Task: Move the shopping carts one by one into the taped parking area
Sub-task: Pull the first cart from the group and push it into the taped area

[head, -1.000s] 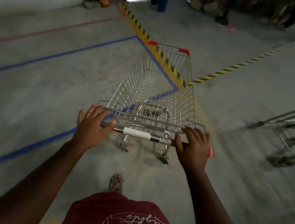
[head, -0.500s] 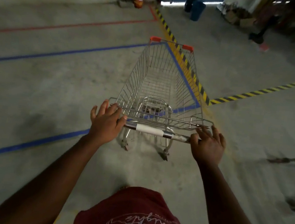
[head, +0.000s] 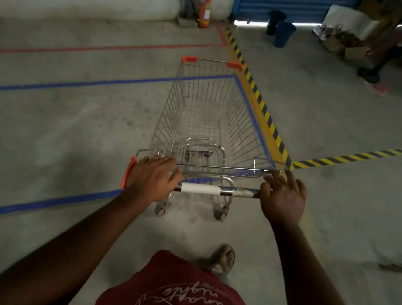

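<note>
Head view, looking down: a wire cart (head: 212, 119) stands mid-frame, its basket a grid of thin shiny metal rods tapering toward the far end, where two orange plastic corner caps sit on the rim. Its handle (head: 216, 190) is a round metal bar with a white band at the middle and an orange end cap at the left. The left hand (head: 152, 178) lies over the left end of the bar, fingers fairly straight and reaching forward over it toward the basket's rear rim. The right hand (head: 283, 198) is on the bar's right end, fingers spread wide and straight, palm against the bar. Two small rear wheels touch the rough, mottled grey concrete floor (head: 63, 135).

Blue tape (head: 104, 83) marks flat lines on the floor; one strip runs from lower left under the cart's rear, another crosses upper left to a corner seen through the basket's front. Most of the basket lies over the blue-lined area. Just right of the cart runs a yellow-and-black striped strip (head: 260, 99). Red tape (head: 102, 48) outlines another area farther up. A red extinguisher (head: 205, 6) stands against the wall at top centre.
</note>
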